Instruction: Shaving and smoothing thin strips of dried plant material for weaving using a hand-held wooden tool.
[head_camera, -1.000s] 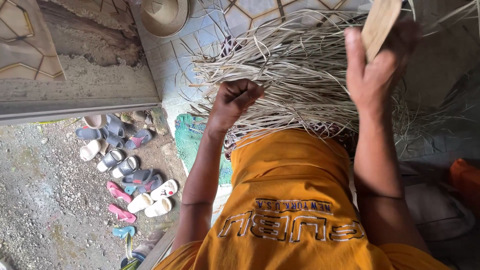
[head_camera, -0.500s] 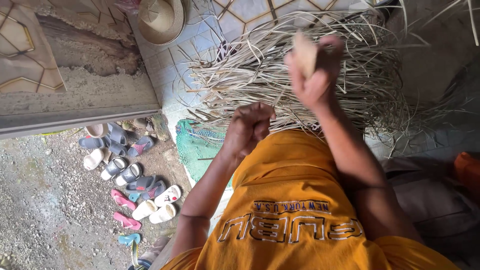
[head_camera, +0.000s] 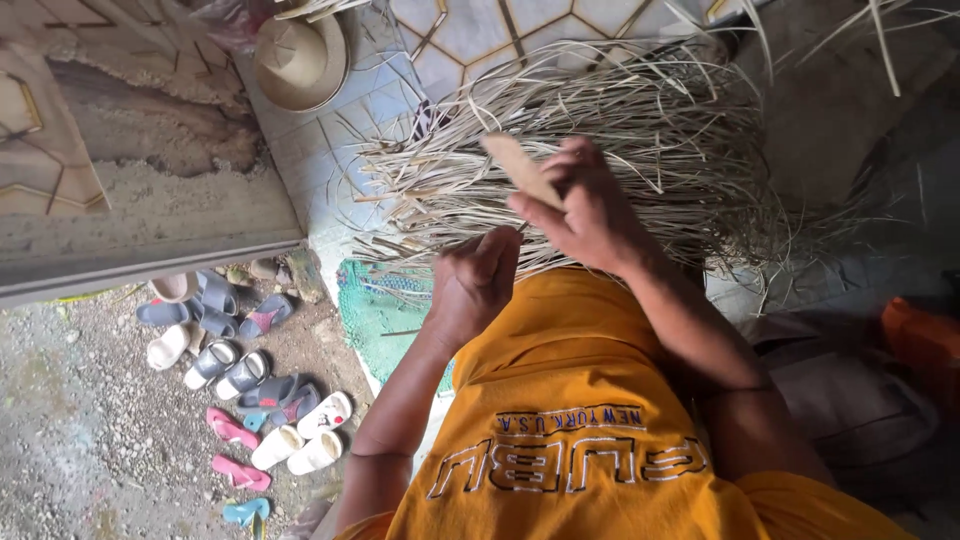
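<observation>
Left hand (head_camera: 475, 285) fists strands at the straw (head_camera: 600, 150) pile's near edge, steadying them; right hand (head_camera: 590, 205) pinches a flat stick (head_camera: 522, 170) above.

No packages, labels, signs or screens anywhere in view.

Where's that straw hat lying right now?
The straw hat lies on the tiled floor at the upper left of the head view, left of the reed pile and above the sandals.
</observation>
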